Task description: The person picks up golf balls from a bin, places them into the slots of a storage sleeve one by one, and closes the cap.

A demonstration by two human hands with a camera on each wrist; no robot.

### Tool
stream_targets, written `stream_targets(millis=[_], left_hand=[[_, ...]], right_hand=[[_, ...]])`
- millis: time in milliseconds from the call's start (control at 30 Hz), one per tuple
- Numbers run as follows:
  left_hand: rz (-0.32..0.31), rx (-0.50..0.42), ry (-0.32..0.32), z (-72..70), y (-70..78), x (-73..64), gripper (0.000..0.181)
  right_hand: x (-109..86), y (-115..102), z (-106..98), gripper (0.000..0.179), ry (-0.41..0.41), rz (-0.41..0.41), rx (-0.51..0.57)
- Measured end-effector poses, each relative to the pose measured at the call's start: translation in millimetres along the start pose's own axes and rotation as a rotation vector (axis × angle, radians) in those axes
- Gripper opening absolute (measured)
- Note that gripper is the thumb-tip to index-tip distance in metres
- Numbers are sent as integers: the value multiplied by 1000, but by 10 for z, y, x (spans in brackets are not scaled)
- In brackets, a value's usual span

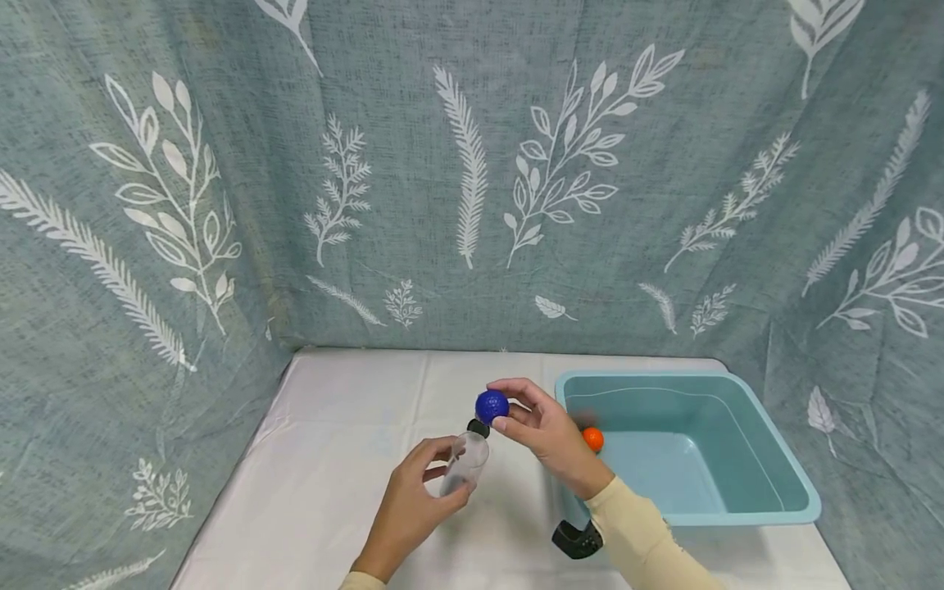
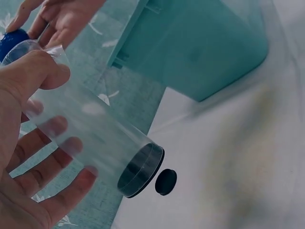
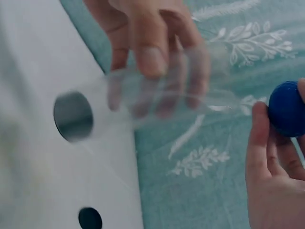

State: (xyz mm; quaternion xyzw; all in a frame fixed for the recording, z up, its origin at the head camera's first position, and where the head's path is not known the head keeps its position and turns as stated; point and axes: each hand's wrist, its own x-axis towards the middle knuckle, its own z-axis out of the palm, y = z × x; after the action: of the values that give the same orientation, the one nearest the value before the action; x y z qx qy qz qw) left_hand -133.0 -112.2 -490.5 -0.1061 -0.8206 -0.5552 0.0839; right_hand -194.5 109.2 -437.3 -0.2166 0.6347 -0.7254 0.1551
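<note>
My left hand (image 1: 416,496) grips a clear plastic tube (image 2: 102,117) with a black end cap (image 2: 141,170) on its far end. The thumb lies on one side of the tube and the fingers on the other. Between the fingertips and thumb of my right hand (image 1: 544,432) is a dark blue golf ball (image 1: 492,406), held close to the tube's open end. No ball shows inside the tube. A loose black cap (image 2: 166,182) lies on the table, past the tube's capped end in the left wrist view.
To the right stands a teal plastic bin (image 1: 767,519), with an orange ball (image 1: 593,439) at its left side. A black device (image 1: 578,540) is strapped at my right wrist. White cloth covers the table (image 1: 347,426); a leaf-patterned curtain (image 1: 413,205) hangs behind and at the sides.
</note>
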Motion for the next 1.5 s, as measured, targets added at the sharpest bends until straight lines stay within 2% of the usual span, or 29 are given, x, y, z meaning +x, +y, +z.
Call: stream_targets(millis=[233,333,600,800,933,1167,1333,1500], left_hand=[[8,14,4,4,26,6,56],[0,15,6,11,38,20,56],[-30,18,4,14,80,26,54],[-2,1,25,14,94,32,55],[24,18,43,16,81,31,54],[0,6,38,24,49,-2,53],[18,2,46,31,24,-2,53],[6,8,42,48,15,-7,52]], right_hand=[[-19,199,173,42,-36,-152,-70],[-28,265,199,41,-48,-183,-63],[-41,341,226,40,-67,-215,-17],[-62,362,243,43,-56,-234,-42],[-67,380,233,42,-53,-240,-21],[-87,367,214,39,-34,-224,-36],[-99,283,182,35,13,-221,-52],[-125,157,79,32,114,-199,-59]])
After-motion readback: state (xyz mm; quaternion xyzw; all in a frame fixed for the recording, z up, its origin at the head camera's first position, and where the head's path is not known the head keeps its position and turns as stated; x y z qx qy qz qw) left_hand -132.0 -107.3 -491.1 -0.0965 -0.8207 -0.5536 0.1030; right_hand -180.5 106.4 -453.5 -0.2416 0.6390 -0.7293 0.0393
